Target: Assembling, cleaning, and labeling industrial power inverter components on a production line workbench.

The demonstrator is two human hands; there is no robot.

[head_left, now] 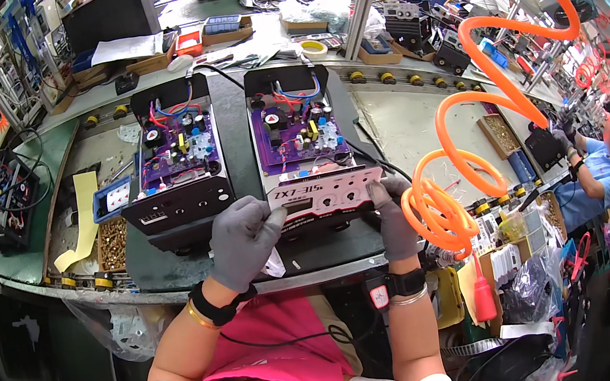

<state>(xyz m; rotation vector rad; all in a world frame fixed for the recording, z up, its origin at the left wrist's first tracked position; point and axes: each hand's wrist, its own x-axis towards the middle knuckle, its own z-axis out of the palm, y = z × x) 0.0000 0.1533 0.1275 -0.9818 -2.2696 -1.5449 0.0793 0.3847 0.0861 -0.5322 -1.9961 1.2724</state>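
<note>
A white front panel point(348, 181) with dark knob marks, small holes and a red-and-black lower band stands at the near end of an opened machine unit point(292, 126) with a purple circuit board. Both my hands wear grey gloves. My left hand point(247, 239) is curled, its fingertips pressed together at the panel's left end. At the right end, my right hand point(395, 218) grips the panel, thumb in front and the other fingers partly hidden. To the left sits a second opened unit point(177, 142), its black front plate point(179, 210) bare of any white panel.
A coiled orange air hose point(440, 210) hangs close by my right hand. Left of the units lie a blue tray point(116, 197), a yellow paper strip point(87, 221) and a box of brass-coloured parts point(111, 245). A co-worker point(598, 165) in blue handles a black unit at far right.
</note>
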